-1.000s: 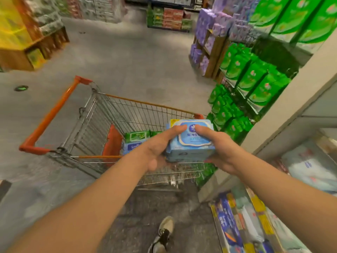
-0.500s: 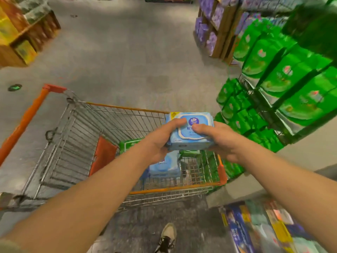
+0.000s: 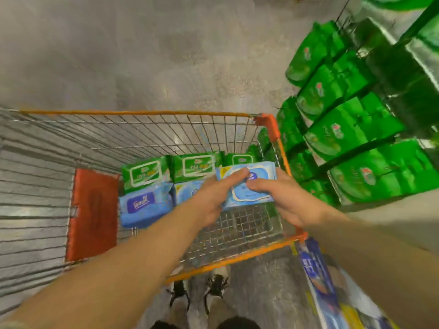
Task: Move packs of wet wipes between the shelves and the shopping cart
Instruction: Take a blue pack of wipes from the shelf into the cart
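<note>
Blue wipes pack [image 3: 249, 186] in both hands' grip, left hand [image 3: 215, 198], right hand [image 3: 282, 198], green packs [image 3: 166, 172] crowding cart [image 3: 142, 131]

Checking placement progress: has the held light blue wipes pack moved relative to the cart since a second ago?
Yes. The light blue wipes pack, held by both hands, has gone from above the cart's rim down into the basket, near the right wall.

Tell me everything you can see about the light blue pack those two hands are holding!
The light blue pack is a soft, flat, shiny plastic packet of wipes. It has a white-edged flap on top, a small dark blue logo and a yellow corner patch. It lies face up, slightly tilted, over the wire cart's right side, in front of a green pack. The left hand and right hand grip its sides, with fingers across its top.
</note>
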{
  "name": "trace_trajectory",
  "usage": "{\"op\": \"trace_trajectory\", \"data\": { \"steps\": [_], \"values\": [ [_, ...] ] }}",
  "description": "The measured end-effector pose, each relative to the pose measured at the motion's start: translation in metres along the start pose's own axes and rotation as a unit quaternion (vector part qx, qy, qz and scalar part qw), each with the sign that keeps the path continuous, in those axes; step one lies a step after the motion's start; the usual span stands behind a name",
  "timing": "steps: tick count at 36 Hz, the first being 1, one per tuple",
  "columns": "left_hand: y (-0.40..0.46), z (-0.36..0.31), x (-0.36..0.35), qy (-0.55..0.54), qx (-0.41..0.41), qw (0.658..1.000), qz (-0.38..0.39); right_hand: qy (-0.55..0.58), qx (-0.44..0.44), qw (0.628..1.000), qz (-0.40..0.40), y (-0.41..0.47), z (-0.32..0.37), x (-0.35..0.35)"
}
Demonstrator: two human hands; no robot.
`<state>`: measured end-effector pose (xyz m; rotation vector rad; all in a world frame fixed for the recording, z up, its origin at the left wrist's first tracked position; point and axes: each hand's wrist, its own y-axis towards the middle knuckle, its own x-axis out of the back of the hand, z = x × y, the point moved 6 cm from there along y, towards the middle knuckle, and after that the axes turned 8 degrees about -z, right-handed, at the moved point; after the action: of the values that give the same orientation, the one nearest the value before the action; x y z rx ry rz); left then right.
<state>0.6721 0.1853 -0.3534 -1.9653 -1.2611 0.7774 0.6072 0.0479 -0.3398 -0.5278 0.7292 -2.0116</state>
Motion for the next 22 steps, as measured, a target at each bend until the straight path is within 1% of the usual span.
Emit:
{"op": "trace_trajectory", "data": {
  "steps": [4, 9, 13, 17, 19, 22],
  "values": [
    [0.045, 0.034, -0.01, -0.016, 0.005, 1.0, -0.003, -0.007, -0.03, 0.999, -0.021, 0.038, -0.037, 0.006],
    [0.085, 0.064, -0.013, -0.003, 0.014, 0.999, -0.044, 0.021, -0.067, 0.996, -0.046, 0.08, -0.084, 0.008],
    [0.108, 0.075, -0.014, 0.006, 0.028, 0.998, -0.06, 0.03, -0.111, 0.991, -0.071, 0.087, -0.093, 0.002],
    [0.127, 0.086, -0.018, 0.009, 0.078, 0.996, -0.052, 0.021, -0.133, 0.986, -0.098, 0.106, -0.107, 0.004],
    [0.137, 0.088, -0.021, 0.005, 0.085, 0.995, -0.051, 0.017, -0.139, 0.984, -0.11, 0.114, -0.11, 0.004],
    [0.154, 0.092, -0.023, -0.015, 0.074, 0.995, -0.065, 0.019, -0.144, 0.981, -0.126, 0.125, -0.114, 0.005]
  ]
}}
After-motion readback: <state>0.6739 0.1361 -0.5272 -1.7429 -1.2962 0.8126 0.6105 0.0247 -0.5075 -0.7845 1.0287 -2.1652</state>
